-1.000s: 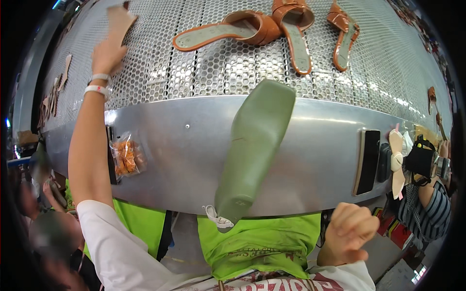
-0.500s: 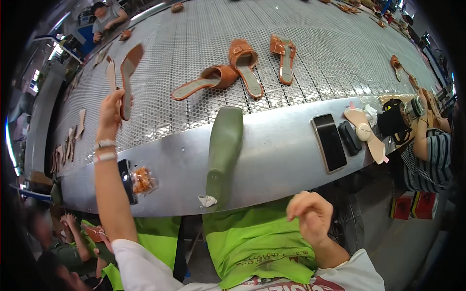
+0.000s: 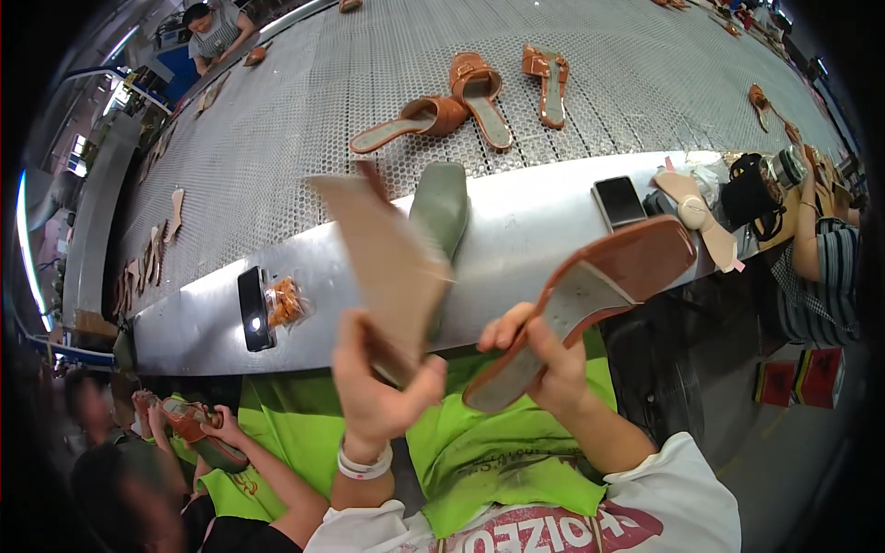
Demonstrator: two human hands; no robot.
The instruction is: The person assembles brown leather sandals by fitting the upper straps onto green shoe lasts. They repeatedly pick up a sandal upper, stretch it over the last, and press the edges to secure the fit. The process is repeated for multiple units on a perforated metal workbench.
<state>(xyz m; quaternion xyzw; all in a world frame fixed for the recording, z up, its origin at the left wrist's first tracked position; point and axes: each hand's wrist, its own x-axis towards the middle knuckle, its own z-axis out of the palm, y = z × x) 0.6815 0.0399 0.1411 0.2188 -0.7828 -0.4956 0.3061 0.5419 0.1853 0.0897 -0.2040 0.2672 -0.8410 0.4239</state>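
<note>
My left hand [image 3: 383, 396] grips a beige insole [image 3: 383, 249] near its lower end, and the insole is smeared by motion. A thin brown piece shows behind its top; I cannot tell what it is. In my right hand [image 3: 544, 364] is a brown shoe sole [image 3: 636, 253] with a grey patch along its middle, tilted up to the right, fingers closed around its narrow heel part. Between and beyond the hands, a green shoe last [image 3: 442, 207] lies on the metal ledge [image 3: 525, 198], partly covered by the insole.
Brown sandals [image 3: 479, 106] rest on the mesh conveyor [image 3: 304, 101]. A phone [image 3: 255, 309] and a snack packet [image 3: 288, 302] lie left; another phone [image 3: 619, 201], a dark case [image 3: 659, 206] and beige cut pieces [image 3: 690, 207] lie right. People work left, right and far left.
My left hand has come back from the conveyor with the sole and insole. The sole is now in my right hand, which was empty; the beige insole stays in the left.
</note>
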